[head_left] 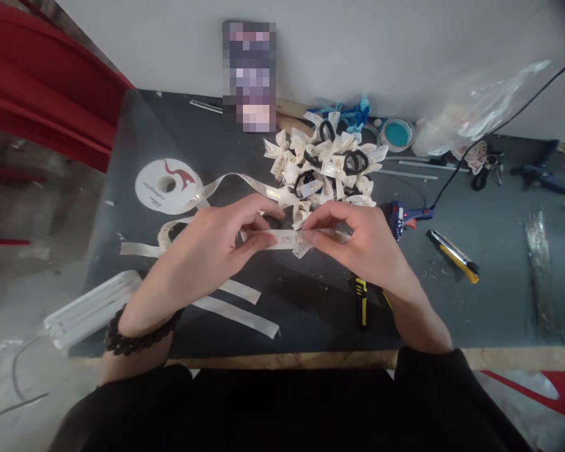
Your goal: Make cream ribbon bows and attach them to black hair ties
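Note:
Between my two hands a short piece of cream printed ribbon (286, 239) is stretched flat above the table. My left hand (238, 235) pinches its left end between thumb and fingers. At the other end my right hand (348, 238) pinches it the same way. A pile of cream ribbon bows with black hair ties (329, 160) lies just beyond the fingers. From a white ribbon spool (167, 186) at the left, a loose printed ribbon (235, 179) curls toward the pile. Cut ribbon strips (238, 316) lie below my left forearm.
A blue glue gun (407, 216) with a black cord sits right of my right hand, near a yellow box cutter (454, 256). Yellow-black handles (361, 304) lie nearer me. A white power strip (94, 307) is at the left edge. A blurred upright panel (249, 75) leans at the back.

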Demonstrator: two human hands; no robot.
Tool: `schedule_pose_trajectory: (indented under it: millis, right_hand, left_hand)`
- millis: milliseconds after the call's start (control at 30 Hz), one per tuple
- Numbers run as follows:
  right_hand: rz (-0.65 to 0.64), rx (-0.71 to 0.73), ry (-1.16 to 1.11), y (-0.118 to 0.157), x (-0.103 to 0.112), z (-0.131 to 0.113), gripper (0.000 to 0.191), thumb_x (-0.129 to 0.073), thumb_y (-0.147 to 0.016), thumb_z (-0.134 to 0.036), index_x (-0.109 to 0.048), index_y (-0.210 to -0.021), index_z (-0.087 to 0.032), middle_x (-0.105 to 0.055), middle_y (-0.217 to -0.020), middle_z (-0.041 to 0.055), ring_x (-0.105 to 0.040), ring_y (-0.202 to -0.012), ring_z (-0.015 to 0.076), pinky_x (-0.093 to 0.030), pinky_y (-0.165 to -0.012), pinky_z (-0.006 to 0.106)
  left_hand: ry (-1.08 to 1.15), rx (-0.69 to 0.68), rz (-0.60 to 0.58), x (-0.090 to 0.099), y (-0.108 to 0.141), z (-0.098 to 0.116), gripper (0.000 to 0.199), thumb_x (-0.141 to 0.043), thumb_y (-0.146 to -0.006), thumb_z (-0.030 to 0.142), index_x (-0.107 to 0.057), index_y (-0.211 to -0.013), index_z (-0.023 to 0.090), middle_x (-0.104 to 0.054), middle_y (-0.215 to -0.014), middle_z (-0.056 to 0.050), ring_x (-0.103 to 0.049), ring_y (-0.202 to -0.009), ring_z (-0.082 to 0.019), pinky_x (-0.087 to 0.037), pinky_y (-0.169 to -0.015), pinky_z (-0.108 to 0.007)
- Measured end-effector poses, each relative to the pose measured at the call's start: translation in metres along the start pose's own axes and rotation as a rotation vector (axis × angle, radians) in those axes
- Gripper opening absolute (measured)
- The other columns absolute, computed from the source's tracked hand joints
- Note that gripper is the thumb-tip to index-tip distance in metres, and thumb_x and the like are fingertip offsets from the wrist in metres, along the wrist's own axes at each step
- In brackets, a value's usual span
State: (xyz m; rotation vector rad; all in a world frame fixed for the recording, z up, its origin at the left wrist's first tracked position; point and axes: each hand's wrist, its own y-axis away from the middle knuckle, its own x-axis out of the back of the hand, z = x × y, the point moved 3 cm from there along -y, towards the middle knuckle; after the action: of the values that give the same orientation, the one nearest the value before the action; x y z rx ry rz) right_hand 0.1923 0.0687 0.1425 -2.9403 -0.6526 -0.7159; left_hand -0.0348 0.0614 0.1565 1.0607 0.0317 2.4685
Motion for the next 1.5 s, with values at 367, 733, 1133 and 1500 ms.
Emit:
schedule_pose_trajectory:
  millis: [367,733,1133,1500]
  right_hand:
    - [-0.107,-0.055,0.132,0.003,0.013,0.014,0.014,-0.073,-0.098,-0.032,-0.075,-0.090,-0.021,-0.080,-0.087,0.0027,-0.071,-0.080,0.0178,-0.051,-0.075,0.032]
    - [-0.146,-0.047,0.136,0.001,0.021,0.019,0.014,-0.072,-0.095,-0.026,-0.068,-0.083,-0.022,-0.077,-0.087,0.0025,-0.071,-0.085,0.0188,-0.050,-0.079,0.033]
    - [-0.022,0.004,0.028,0.006,0.016,0.015,0.033,-0.056,-0.108,-0.031,-0.074,-0.136,-0.029,-0.075,-0.089,0.0021,-0.056,-0.063,0.0145,-0.043,-0.061,0.031]
    - [0.021,0.028,-0.084,0.009,0.011,0.016,0.033,-0.075,-0.098,-0.043,-0.082,-0.129,-0.032,-0.085,-0.105,0.0031,-0.052,-0.054,0.0114,-0.036,-0.049,0.030]
  left_hand:
    - [-0.029,0.000,0.045,0.007,-0.003,-0.004,0.008,-0.073,-0.097,0.035,-0.076,-0.100,0.027,-0.083,-0.092,0.003,-0.080,-0.083,-0.018,-0.056,-0.072,-0.025]
    - [-0.088,0.014,0.179,0.039,0.004,-0.022,0.015,-0.073,-0.092,0.039,-0.079,-0.088,0.027,-0.080,-0.082,0.006,-0.072,-0.073,-0.011,-0.051,-0.072,-0.022]
    - [-0.074,-0.014,0.286,0.048,0.011,-0.014,0.016,-0.067,-0.101,0.035,-0.081,-0.099,0.027,-0.079,-0.094,0.002,-0.060,-0.066,-0.009,-0.037,-0.055,-0.024]
    - [0.022,0.014,0.400,0.047,0.017,-0.004,0.013,-0.089,-0.085,0.036,-0.083,-0.091,0.027,-0.080,-0.090,0.007,-0.068,-0.077,-0.012,-0.050,-0.067,-0.027]
